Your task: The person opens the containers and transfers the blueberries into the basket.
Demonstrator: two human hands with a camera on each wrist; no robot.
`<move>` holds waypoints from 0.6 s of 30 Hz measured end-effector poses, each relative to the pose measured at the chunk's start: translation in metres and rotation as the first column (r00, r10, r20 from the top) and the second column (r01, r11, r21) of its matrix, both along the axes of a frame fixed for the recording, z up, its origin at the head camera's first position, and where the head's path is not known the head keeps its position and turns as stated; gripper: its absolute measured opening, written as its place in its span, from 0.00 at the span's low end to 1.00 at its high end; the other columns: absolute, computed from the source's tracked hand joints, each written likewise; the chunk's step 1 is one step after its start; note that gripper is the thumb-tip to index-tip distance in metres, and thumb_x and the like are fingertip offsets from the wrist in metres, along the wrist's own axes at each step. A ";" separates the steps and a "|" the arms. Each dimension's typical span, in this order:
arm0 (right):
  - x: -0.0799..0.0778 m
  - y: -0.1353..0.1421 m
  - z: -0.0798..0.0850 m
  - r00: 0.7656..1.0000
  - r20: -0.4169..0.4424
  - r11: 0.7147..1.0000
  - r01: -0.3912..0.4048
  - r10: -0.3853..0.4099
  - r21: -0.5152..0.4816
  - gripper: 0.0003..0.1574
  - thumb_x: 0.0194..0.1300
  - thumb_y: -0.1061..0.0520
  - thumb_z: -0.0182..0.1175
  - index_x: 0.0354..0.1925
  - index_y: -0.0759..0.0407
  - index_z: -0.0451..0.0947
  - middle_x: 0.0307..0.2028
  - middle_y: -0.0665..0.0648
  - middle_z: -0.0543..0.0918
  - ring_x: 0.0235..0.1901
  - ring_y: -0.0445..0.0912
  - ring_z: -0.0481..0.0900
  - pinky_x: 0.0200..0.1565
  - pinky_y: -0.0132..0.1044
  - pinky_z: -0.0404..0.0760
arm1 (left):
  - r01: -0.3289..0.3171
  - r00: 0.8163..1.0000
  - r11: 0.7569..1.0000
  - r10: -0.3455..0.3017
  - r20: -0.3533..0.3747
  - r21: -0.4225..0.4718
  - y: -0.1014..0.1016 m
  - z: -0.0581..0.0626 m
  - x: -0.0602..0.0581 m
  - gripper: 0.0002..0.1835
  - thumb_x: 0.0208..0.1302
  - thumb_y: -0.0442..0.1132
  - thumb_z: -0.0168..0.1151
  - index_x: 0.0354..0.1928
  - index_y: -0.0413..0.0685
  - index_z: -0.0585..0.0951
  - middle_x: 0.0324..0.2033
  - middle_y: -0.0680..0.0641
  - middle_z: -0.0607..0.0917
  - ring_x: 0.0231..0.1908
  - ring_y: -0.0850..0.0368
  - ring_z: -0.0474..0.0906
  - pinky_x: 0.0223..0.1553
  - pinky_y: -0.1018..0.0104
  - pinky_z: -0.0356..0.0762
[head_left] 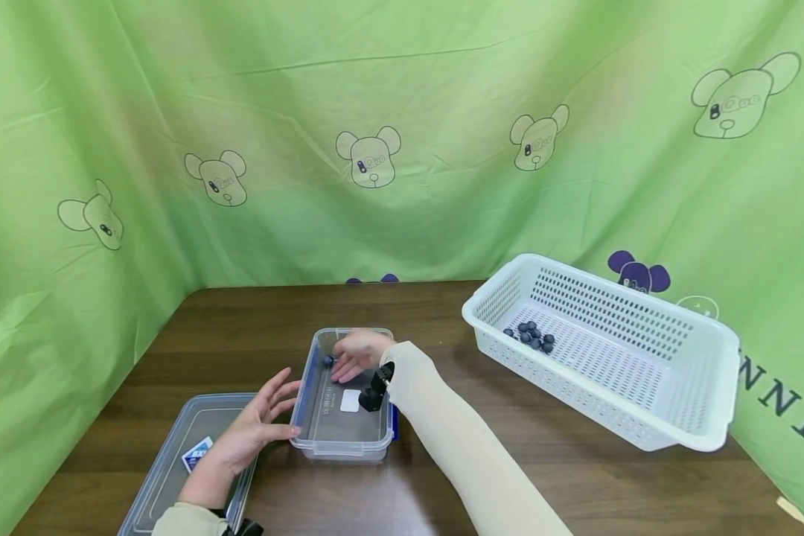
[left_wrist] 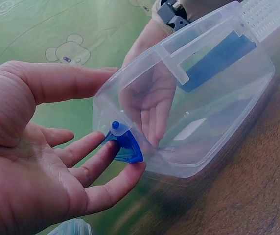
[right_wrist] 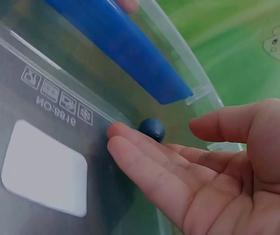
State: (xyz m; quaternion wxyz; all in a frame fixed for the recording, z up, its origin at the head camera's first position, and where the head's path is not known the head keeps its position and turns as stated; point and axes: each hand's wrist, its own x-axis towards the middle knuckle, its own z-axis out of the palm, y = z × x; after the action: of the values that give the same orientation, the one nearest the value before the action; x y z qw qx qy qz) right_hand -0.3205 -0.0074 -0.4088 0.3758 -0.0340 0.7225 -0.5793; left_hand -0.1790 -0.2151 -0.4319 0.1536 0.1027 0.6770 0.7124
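A clear plastic food container (head_left: pixel 342 449) with blue side latches stands on the table. My left hand (head_left: pixel 263 417) is at its left side, thumb at the rim, fingers loosely extended against the blue latch (left_wrist: pixel 130 142). My right hand (head_left: pixel 360 356) reaches inside the container, palm turned up and fingers nearly straight. Just beyond those fingertips, a dark blueberry (right_wrist: pixel 152 129) lies at the container's far left corner. Nothing shows in the right palm.
A clear lid (head_left: pixel 167 454) with a blue-and-white sticker lies on the table under the left forearm. On the right stands a white perforated basket (head_left: pixel 616 357) with several blueberries (head_left: pixel 532 336) at its left end. A green curtain (head_left: pixel 281 238) hangs behind the table.
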 end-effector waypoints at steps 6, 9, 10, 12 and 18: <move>0.002 -0.008 -0.002 0.999 0.037 0.999 0.019 -0.017 -0.037 0.15 0.73 0.66 0.47 0.52 0.77 0.69 0.48 0.79 0.80 0.48 0.63 0.83 0.52 0.47 0.79 | 0.010 1.000 1.000 -0.010 0.000 0.005 0.001 0.001 0.000 0.55 0.56 0.22 0.63 0.78 0.38 0.38 0.73 0.29 0.51 0.69 0.36 0.55 0.53 0.63 0.72; 0.002 -0.011 -0.003 0.999 0.043 0.999 0.020 -0.018 -0.049 0.10 0.71 0.68 0.50 0.46 0.76 0.71 0.45 0.79 0.81 0.40 0.59 0.86 0.50 0.46 0.80 | 0.009 1.000 1.000 -0.009 -0.001 0.002 0.000 0.000 0.000 0.55 0.56 0.22 0.63 0.78 0.38 0.38 0.73 0.29 0.51 0.68 0.36 0.56 0.53 0.62 0.72; 0.002 -0.011 -0.003 0.999 0.045 0.999 0.019 -0.017 -0.048 0.08 0.70 0.69 0.51 0.44 0.75 0.72 0.42 0.78 0.82 0.36 0.57 0.86 0.48 0.45 0.81 | 0.008 1.000 1.000 -0.008 -0.001 0.002 0.000 0.000 0.000 0.55 0.56 0.22 0.63 0.78 0.38 0.38 0.73 0.29 0.51 0.68 0.36 0.56 0.53 0.62 0.72; 0.002 -0.012 -0.004 0.999 0.042 0.999 0.008 -0.006 -0.052 0.05 0.69 0.70 0.53 0.40 0.75 0.73 0.36 0.75 0.83 0.29 0.54 0.85 0.45 0.44 0.82 | 0.010 1.000 1.000 -0.010 -0.002 0.001 0.000 0.000 0.000 0.55 0.56 0.22 0.63 0.78 0.39 0.38 0.73 0.29 0.51 0.68 0.37 0.56 0.53 0.62 0.72; 0.003 -0.012 -0.005 0.998 0.029 0.997 -0.046 0.048 -0.063 0.03 0.68 0.71 0.57 0.40 0.71 0.73 0.26 0.67 0.82 0.23 0.50 0.83 0.35 0.40 0.84 | 0.013 1.000 1.000 -0.013 0.005 0.004 0.000 -0.001 0.001 0.55 0.56 0.21 0.62 0.78 0.39 0.37 0.73 0.29 0.51 0.68 0.37 0.56 0.53 0.62 0.72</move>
State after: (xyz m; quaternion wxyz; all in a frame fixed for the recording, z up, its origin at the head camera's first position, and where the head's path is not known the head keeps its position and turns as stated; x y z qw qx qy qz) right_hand -0.3178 -0.0190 -0.4142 0.3990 -0.0539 0.6972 -0.5931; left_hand -0.1784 -0.2150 -0.4324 0.1594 0.1056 0.6744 0.7132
